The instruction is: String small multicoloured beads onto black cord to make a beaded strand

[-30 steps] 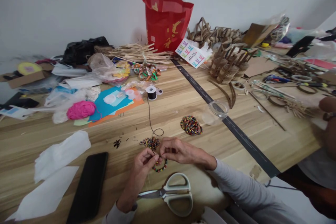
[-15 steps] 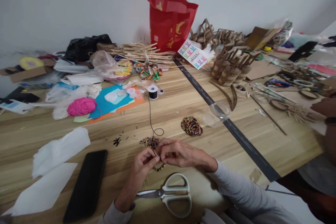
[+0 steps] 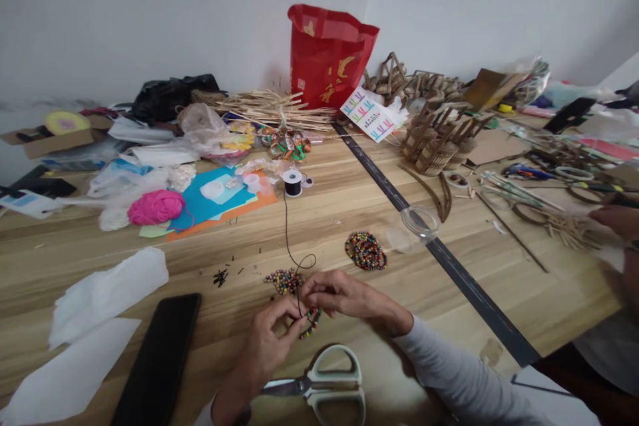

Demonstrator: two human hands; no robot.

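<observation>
A string of colourful beads (image 3: 312,327) hangs on black cord (image 3: 286,233) beneath my fingertips. My left hand (image 3: 272,336) is closed, pinching the cord between thumb and forefinger beside the beads. Just right of it, my right hand (image 3: 344,294) has its fingertips closed together at the cord; the exact grip is partly hidden. From my hands the cord curls once and runs back to a white spool (image 3: 292,184). Loose beads (image 3: 283,281) lie just beyond my hands, and a coiled heap of strung beads (image 3: 366,250) is farther right. White-handled scissors (image 3: 319,386) rest in front of me.
A black phone (image 3: 157,359) and white paper sheets (image 3: 110,293) lie at left. Pink yarn (image 3: 156,207), a red bag (image 3: 329,56) and small woven baskets (image 3: 434,143) stand farther back. A clear tape roll (image 3: 420,222) sits by the dark strip. Another person's hand shows at far right.
My hands have drawn slightly apart, and the bead string shows more below them. The view has tilted up a little. At right, the other person's hand has moved.
</observation>
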